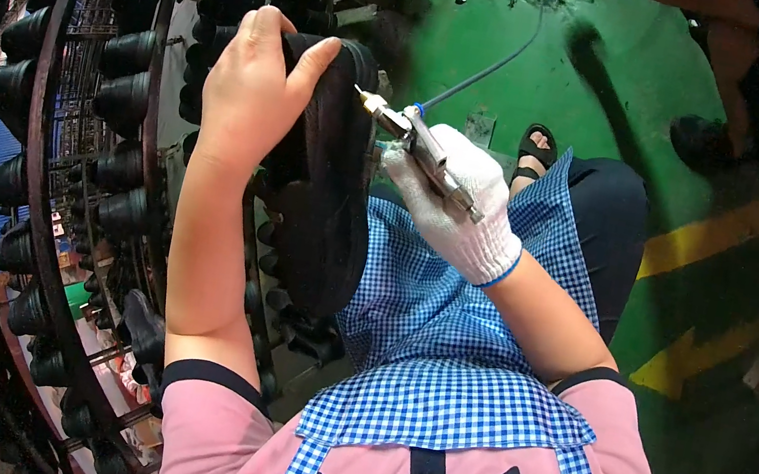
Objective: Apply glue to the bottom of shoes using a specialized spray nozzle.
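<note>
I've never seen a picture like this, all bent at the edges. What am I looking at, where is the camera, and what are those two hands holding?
There is no machine here, just a person at work. The camera sits on the person's head and looks down, so you see their own arms coming up from the bottom; its wide lens bends straight lines near the rim. The bare left hand holds a black shoe up by its upper end. The right hand, in a white glove, holds a metal spray-type tool with a blue hose, its tip pointed at the shoe. The person wears a blue checked apron. On the left stands a round rack loaded with many more black shoes. The floor is green.
</note>
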The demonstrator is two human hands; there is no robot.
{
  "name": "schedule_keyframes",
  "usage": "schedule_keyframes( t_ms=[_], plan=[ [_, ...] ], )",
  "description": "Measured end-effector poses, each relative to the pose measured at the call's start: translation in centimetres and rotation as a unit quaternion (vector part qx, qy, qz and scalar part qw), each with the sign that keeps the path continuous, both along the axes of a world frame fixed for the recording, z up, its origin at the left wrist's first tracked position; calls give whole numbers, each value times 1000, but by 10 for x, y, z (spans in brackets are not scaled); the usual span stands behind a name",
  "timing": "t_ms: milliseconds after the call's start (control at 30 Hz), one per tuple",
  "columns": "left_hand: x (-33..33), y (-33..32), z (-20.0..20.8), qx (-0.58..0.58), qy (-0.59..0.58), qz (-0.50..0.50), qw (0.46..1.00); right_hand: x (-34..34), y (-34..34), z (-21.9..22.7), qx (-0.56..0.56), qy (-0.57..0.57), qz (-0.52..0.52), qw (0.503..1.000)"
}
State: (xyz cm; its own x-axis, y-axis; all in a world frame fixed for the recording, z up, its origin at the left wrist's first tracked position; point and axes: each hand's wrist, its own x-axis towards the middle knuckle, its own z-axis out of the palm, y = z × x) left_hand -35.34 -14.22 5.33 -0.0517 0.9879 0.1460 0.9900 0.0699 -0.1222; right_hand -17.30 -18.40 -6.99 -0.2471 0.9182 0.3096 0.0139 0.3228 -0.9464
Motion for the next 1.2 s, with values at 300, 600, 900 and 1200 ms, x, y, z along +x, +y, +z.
schedule_keyframes(
  t_ms=[300,600,900,1200],
  plan=[
    [-7,-1,-2,9,-73,41,996,14,-27,4,11,-42,54,998],
    [-33,0,-21,109,-259,-105,954,36,-43,0,18,-85,98,991],
    [-88,-22,7,-141,-446,-200,861,83,-35,19,-29,-164,216,962],
    [-90,-55,20,-177,-304,-138,926,123,-17,32,-26,-175,207,962]
  ],
)
